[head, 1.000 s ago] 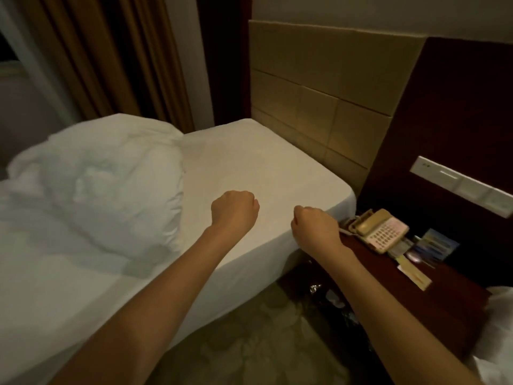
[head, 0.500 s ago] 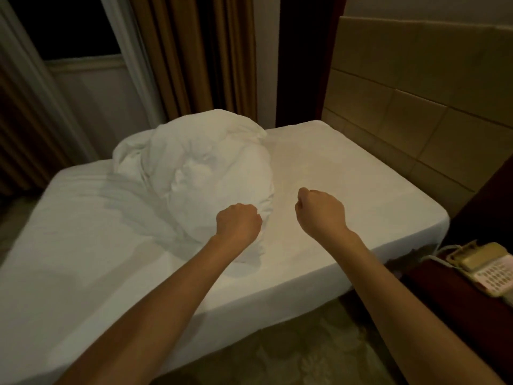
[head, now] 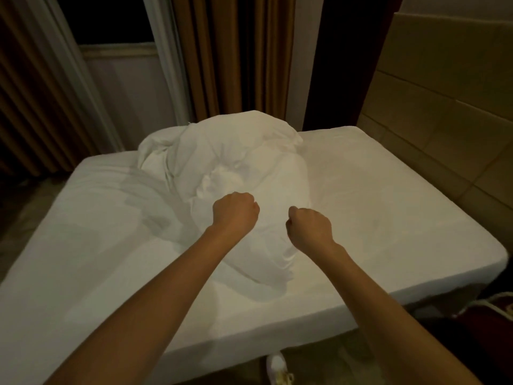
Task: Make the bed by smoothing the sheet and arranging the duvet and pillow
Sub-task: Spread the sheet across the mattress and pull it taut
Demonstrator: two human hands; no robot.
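A white fitted sheet (head: pixel 388 212) covers the bed, creased on its left half. A white duvet (head: pixel 236 162) lies bunched in a heap at the middle of the bed, toward the far side. My left hand (head: pixel 234 211) is a closed fist held above the heap's near part. My right hand (head: pixel 309 225) is also a closed fist, a little to the right, over the heap's right edge. Neither fist holds any fabric that I can see. No separate pillow can be told apart from the heap.
A padded tan headboard (head: pixel 444 107) stands at the right. Brown curtains (head: pixel 230 59) and a dark window (head: pixel 105 20) are behind the bed. A dark nightstand corner with a cord (head: pixel 494 309) is at the lower right. A white shoe (head: pixel 277 368) shows on the patterned carpet.
My view has swung left from the nightstand and phone to the middle of the bed. Both fists stayed closed and now hover over the bunched duvet instead of the bare sheet corner.
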